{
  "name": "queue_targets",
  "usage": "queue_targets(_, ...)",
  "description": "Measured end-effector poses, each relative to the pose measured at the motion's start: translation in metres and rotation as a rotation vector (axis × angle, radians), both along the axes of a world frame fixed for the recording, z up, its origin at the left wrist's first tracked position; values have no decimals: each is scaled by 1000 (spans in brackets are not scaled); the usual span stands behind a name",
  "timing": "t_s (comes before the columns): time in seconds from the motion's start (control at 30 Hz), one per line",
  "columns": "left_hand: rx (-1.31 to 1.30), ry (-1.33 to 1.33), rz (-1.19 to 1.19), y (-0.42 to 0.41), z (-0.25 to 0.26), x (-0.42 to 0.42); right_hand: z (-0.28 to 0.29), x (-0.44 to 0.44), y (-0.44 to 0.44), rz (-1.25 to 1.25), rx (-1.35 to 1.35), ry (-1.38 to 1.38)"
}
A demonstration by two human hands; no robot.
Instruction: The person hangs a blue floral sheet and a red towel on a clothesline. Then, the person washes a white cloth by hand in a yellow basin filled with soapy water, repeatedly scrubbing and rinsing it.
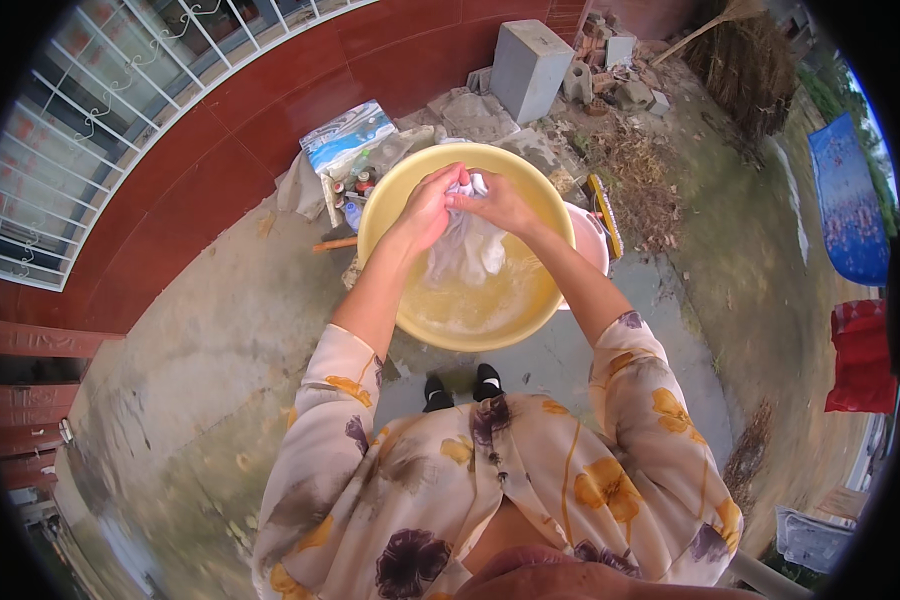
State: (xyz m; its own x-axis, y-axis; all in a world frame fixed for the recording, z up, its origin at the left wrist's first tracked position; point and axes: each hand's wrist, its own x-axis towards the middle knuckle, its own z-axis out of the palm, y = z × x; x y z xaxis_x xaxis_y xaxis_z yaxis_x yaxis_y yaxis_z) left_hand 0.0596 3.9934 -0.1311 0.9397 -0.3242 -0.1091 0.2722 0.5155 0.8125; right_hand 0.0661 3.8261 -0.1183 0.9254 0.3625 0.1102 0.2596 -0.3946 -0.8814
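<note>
Over a round yellow plastic basin [465,339], my left hand [431,202] and my right hand [501,204] meet close together. Both grip the bunched top of a wet white cloth [469,244]. Its lower folds hang down to the water [457,304], which looks cloudy with some suds. How far the cloth reaches under the surface I cannot tell. Part of a pale pink basin [591,240] shows beyond the yellow rim on the right.
A yellow brush head [606,216] leans right of the basins. Several bottles [361,180] and a printed box [349,136] stand left. Behind are a grey block [529,71], rubble [615,82] and a straw broom [746,75]. Blue [849,202] and red cloths [861,356] hang far right.
</note>
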Motion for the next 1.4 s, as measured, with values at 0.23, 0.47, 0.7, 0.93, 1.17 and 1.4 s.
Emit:
queue_targets(0.23, 754, 143, 344, 7, -34, -21, -80, 12, -13, -262, -467, 11)
queue_targets(0.47, -120, 686, 101, -12, -110, -53, -133, -3, 4, -348, 406, 638)
queue_targets(0.7, -275, 515, 113, -21, -145, -22, -29, -80, 53, -198, -115, -93)
queue_targets(0.93, -253, 451, 303, -35, -152, -19, -60, -30, 52, -495, -250, 15)
queue_targets(1.17, -209, 480, 268, -43, -118, -38, -56, -30, 42, -545, -154, 167)
queue_targets(1.4, -146, 575, 375, -51, -72, -48, -49, -42, 44, -518, -116, 62)
